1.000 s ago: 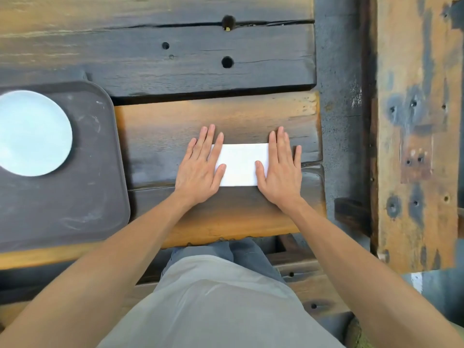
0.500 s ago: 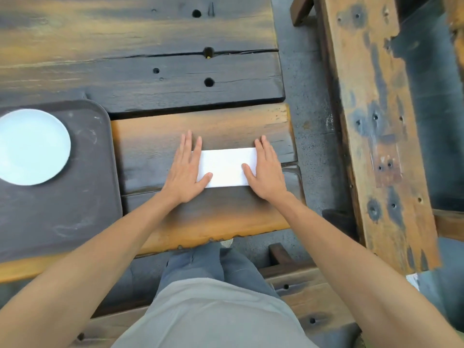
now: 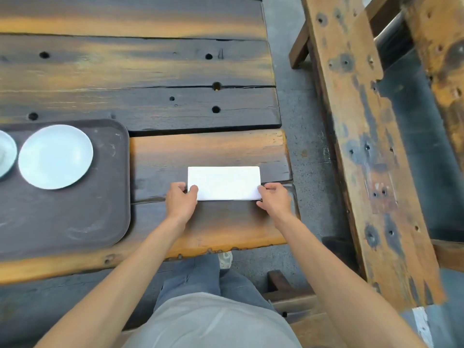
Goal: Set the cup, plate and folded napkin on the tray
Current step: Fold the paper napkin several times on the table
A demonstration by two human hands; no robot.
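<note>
A white folded napkin [image 3: 224, 182] lies flat on the wooden table, right of the tray. My left hand [image 3: 181, 200] pinches its near left corner and my right hand [image 3: 274, 200] pinches its near right corner. The dark brown tray [image 3: 75, 217] sits at the left on the table. A pale round plate [image 3: 55, 156] rests on the tray's far part. At the frame's left edge, also on the tray, a second pale round piece [image 3: 6, 154] shows only partly; I cannot tell whether it is the cup.
The table [image 3: 150, 71] is made of dark, worn planks with holes; its right edge ends just past the napkin. A wooden bench [image 3: 364, 146] runs along the right, across a strip of grey floor. Another bench is under my legs.
Both hands lay flat on the napkin's ends before; now they have pulled back and pinch its near corners. The view has shifted, bringing more of the tray into sight.
</note>
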